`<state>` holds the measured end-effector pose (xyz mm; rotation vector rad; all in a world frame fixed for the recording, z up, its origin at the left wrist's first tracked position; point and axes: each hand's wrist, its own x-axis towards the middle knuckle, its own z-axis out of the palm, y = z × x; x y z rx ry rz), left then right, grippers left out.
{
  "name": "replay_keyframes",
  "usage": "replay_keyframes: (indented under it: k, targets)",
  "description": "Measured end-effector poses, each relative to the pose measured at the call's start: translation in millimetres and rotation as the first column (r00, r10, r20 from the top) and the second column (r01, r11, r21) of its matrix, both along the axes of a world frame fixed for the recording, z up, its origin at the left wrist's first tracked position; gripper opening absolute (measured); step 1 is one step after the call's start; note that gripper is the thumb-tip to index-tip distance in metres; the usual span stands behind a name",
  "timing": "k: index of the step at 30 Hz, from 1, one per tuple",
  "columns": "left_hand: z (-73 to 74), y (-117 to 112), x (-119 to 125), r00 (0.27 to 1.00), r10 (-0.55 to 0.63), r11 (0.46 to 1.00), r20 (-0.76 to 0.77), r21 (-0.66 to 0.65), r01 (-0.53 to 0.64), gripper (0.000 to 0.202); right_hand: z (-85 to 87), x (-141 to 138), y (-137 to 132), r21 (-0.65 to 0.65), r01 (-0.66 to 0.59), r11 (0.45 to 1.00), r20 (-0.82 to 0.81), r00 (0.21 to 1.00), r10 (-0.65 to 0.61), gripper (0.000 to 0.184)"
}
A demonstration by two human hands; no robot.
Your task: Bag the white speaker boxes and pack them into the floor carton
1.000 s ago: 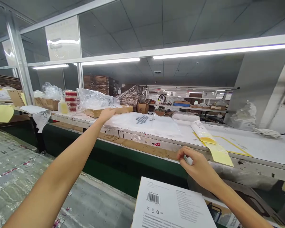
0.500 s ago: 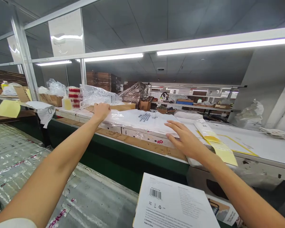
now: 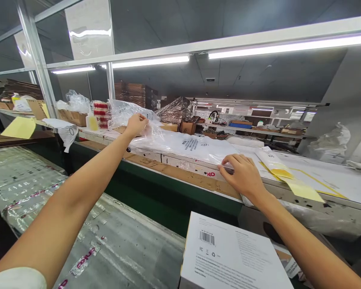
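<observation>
From the head view, the left hand [image 3: 136, 124] has its fingers pinched on clear film at the left end of the printed plastic bag [image 3: 195, 144], spread along the table [image 3: 315, 170]; the right hand [image 3: 243, 173] curls, fingers slightly parted, at its right edge (any grip there, I can't tell).

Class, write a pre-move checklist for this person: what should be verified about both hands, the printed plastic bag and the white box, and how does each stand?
1. Left hand has hold of the printed plastic bag: ok, it appears to pinch the left end.
2. Right hand has a grip: cannot tell; it is at the bag's near right edge.
3. Bag lies smooth: not ok, creased near the left hand.
4. Only one bag layer caught: cannot tell.
5. White box shows its barcode upward: ok.
</observation>
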<state>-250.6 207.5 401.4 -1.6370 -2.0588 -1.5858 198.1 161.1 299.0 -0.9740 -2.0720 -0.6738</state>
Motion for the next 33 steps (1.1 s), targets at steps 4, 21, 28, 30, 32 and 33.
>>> replay_keyframes:
  k: [4,21,28,30,32,33]
  targets:
    - [5.3,-2,15,0.998,-0.038,0.995,0.05,0.09,0.033,0.005,0.2,-3,-9,-0.003,0.015,1.0,0.053,0.998,-0.015,0.019]
    - [36.9,-127,120,0.364,-0.931,0.307,-0.029,0.475,0.825,0.025,104.1,8,-102,0.205,-0.21,0.956,-0.269,0.927,0.261,0.034]
    - [-12.4,-222,167,0.065,-0.983,0.03,-0.173,0.199,0.98,0.011,143.6,12,-183,-0.506,-0.326,0.799,0.192,0.86,0.472,0.083]
    - [-31.5,-237,174,0.085,-0.962,0.02,-0.258,0.247,0.969,0.015,132.4,16,-203,-0.762,-0.263,0.592,0.081,0.868,0.489,0.071]
    - [-52.7,-248,181,0.105,-0.932,0.004,-0.346,0.28,0.96,0.024,112.3,23,-225,-0.82,-0.298,0.489,-0.058,0.893,0.447,0.051]
    - [-63.6,-252,184,0.113,-0.914,0.006,-0.391,0.264,0.965,0.028,99.7,27,-236,-0.813,-0.33,0.479,-0.111,0.897,0.428,0.046]
